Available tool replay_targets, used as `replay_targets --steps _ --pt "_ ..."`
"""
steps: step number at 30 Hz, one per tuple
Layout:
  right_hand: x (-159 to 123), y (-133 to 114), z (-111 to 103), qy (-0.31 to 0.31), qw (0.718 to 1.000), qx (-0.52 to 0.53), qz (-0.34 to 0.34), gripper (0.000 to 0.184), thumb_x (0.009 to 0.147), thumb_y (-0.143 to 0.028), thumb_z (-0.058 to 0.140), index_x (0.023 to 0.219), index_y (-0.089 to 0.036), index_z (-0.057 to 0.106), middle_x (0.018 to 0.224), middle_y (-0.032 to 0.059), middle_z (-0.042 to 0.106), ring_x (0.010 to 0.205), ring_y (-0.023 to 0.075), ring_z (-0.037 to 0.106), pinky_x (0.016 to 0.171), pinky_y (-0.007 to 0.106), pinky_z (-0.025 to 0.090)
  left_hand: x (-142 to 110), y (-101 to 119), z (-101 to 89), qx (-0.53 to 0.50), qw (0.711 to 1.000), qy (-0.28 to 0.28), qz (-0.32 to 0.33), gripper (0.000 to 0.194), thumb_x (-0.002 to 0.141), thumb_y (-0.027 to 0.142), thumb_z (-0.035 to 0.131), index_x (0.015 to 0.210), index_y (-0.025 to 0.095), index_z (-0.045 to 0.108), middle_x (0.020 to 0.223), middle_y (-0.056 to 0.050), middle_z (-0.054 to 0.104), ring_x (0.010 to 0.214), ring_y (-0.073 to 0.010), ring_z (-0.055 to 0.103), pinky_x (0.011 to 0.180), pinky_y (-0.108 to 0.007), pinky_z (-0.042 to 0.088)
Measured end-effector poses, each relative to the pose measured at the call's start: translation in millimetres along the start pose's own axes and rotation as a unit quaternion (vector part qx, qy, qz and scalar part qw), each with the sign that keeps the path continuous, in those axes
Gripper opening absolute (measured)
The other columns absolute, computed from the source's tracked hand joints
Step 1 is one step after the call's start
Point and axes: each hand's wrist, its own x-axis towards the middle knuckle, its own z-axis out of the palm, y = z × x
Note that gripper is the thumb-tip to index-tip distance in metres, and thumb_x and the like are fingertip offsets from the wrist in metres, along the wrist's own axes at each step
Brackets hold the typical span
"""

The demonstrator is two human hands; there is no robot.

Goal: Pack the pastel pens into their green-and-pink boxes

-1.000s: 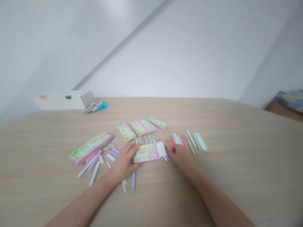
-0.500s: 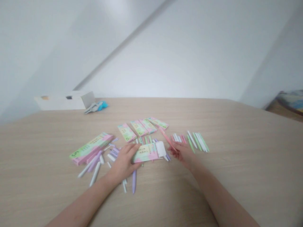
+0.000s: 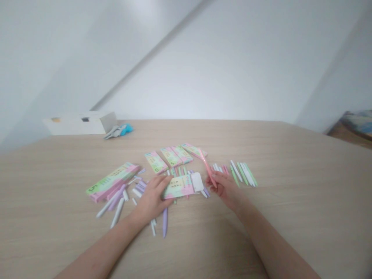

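Note:
My left hand (image 3: 153,196) is closed around a pastel pink-and-green pen box (image 3: 181,186), whose white end flap (image 3: 197,182) stands out on the right. Between the fingertips of my right hand (image 3: 225,188) is a pink pen (image 3: 207,166), tilted with its upper end up and to the left. Several loose pens lie partly hidden beneath the held box. A purple pen (image 3: 165,223) pokes out below my left hand, and white pens (image 3: 117,213) and more purple ones (image 3: 117,197) lie left of it. Right of my right hand, white and green pens (image 3: 242,173) rest in a row.
Several flat pen boxes (image 3: 156,162) lie beyond my hands. At the left, other pen boxes (image 3: 113,180) are stacked. A white carton (image 3: 78,124) stands at the back left of the wooden table (image 3: 290,193), with a grey and blue glove (image 3: 118,131) beside it.
The pink pen has been turned more upright in my right hand, its upper end shifting right. My left hand and the box have stayed almost in place.

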Motion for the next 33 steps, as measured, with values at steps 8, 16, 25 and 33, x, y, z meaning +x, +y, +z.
replay_targets --steps 8,16,25,33 --pt "-7 -1 12 0.042 0.993 -0.088 -0.068 0.02 0.074 -0.037 0.065 0.079 -0.019 0.056 0.045 -0.0109 0.037 0.035 0.0033 0.023 0.032 0.015 0.019 0 0 -0.8 0.0 1.0 -0.013 0.008 0.057 0.078 0.031 0.063 0.13 0.021 0.042 0.126 -0.012 0.05 0.12 -0.0283 0.046 0.1 -0.045 0.04" --pt "-12 12 22 0.067 0.931 -0.292 -0.207 0.013 0.079 -0.029 0.061 0.087 -0.019 0.058 0.064 -0.0008 0.058 0.051 0.0097 0.049 0.043 0.019 0.036 1 2 -2.0 -0.008 0.999 -0.025 0.019 0.057 0.077 0.027 0.063 0.13 0.022 0.041 0.125 -0.011 0.05 0.119 -0.0274 0.046 0.1 -0.044 0.039" --pt "-13 20 21 0.037 0.932 -0.323 -0.161 0.022 0.083 -0.036 0.058 0.097 -0.02 0.062 0.065 -0.0009 0.057 0.045 0.0082 0.046 0.039 0.02 0.036 0 5 -2.7 -0.015 0.999 -0.026 0.024 0.057 0.077 0.025 0.063 0.13 0.022 0.041 0.124 -0.011 0.051 0.117 -0.0269 0.046 0.099 -0.044 0.04" --pt "-18 13 29 -0.012 0.974 -0.182 -0.135 0.026 0.088 -0.045 0.05 0.096 -0.021 0.051 0.077 0.0005 0.061 0.049 0.0094 0.055 0.042 0.021 0.044 1 5 -2.8 -0.03 0.999 -0.025 0.018 0.058 0.077 0.029 0.064 0.13 0.022 0.042 0.124 -0.011 0.051 0.117 -0.0284 0.046 0.099 -0.046 0.039"
